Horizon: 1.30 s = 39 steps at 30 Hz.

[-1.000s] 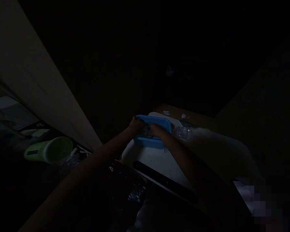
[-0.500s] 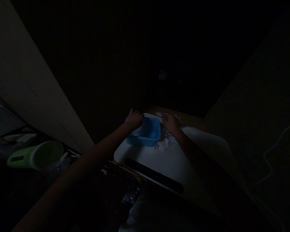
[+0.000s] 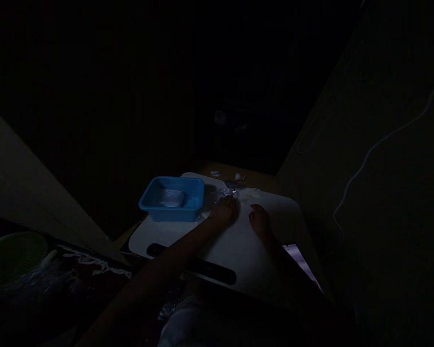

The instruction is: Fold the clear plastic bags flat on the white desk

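The scene is very dark. My left hand (image 3: 224, 211) reaches over the white tabletop (image 3: 253, 258), right of a blue plastic basin (image 3: 173, 215). Its fingers point down at crumpled clear plastic (image 3: 228, 192), and the dimness hides whether they grip it. Close by on the right, my right hand (image 3: 259, 221) hovers with bent fingers, a gap at thumb and forefinger, nothing visible between them. Inside the basin lies a pale, plastic-wrapped packet (image 3: 171, 197).
A lit phone screen (image 3: 303, 266) shows beside my right forearm. Behind the tabletop are a small white-capped container (image 3: 240, 177) and a scrap of wrapper (image 3: 215, 173). A green basket (image 3: 16, 258) stands low at left. A white cable (image 3: 361, 166) hangs on the right wall.
My left hand has left the basin and moved right to the clear plastic. The pale packet now lies in the basin. My right hand has come nearer to me, and the view has turned right.
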### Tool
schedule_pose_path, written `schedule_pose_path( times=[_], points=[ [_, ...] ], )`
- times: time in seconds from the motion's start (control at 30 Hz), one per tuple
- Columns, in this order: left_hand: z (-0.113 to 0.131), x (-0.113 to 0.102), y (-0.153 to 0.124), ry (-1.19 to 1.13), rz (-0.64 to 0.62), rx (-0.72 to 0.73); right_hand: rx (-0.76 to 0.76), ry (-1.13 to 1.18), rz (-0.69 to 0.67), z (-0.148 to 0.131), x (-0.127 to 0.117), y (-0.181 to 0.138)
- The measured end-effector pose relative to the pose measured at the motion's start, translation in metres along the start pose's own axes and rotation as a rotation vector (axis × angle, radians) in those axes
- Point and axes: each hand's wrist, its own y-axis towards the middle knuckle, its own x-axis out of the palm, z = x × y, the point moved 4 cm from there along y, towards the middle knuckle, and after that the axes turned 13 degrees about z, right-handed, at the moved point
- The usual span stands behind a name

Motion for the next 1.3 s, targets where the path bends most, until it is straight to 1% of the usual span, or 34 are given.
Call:
schedule_pose_path(
  times=[0.03,0.1,0.2,0.3,0.37,0.47,0.53,0.6,0.77,0.9,1.03,1.07,1.17,1.3],
  points=[
    [0.000,0.012,-0.004,0.000,0.003,-0.030,-0.014,-0.008,-0.017,0.000,0.000,0.003],
    [-0.002,0.028,-0.011,0.012,0.051,-0.090,-0.049,-0.030,-0.061,-0.004,0.001,0.014],
    [-0.008,0.041,-0.020,0.038,0.091,-0.154,-0.146,-0.087,-0.120,-0.017,0.005,0.038],
    [-0.012,0.045,-0.025,0.053,0.130,-0.177,-0.233,-0.142,-0.163,-0.030,0.014,0.057],
    [-0.012,0.044,-0.026,0.047,0.163,-0.181,-0.282,-0.145,-0.195,-0.038,0.021,0.064],
    [-0.010,0.042,-0.027,0.028,0.197,-0.177,-0.280,-0.126,-0.215,-0.044,0.029,0.064],
    [-0.010,0.041,-0.027,0.015,0.215,-0.170,-0.272,-0.091,-0.188,-0.045,0.031,0.059],
    [-0.010,0.039,-0.027,0.000,0.238,-0.160,-0.278,-0.032,-0.131,-0.046,0.027,0.049],
    [-0.009,0.029,-0.028,-0.072,0.329,-0.133,-0.266,0.117,0.056,-0.043,0.000,0.007],
    [0.006,0.026,-0.029,-0.190,0.350,-0.066,-0.275,0.193,0.137,-0.037,-0.019,-0.030],
    [0.028,0.029,-0.029,-0.294,0.330,0.039,-0.185,0.245,0.217,-0.023,-0.022,-0.049],
    [0.031,0.029,-0.029,-0.312,0.323,0.072,-0.166,0.249,0.228,-0.020,-0.021,-0.051],
    [0.034,0.030,-0.028,-0.312,0.288,0.088,-0.132,0.248,0.225,-0.014,-0.018,-0.052],
    [0.033,0.030,-0.027,-0.266,0.238,0.101,-0.087,0.217,0.146,-0.015,-0.018,-0.050]
  ],
)
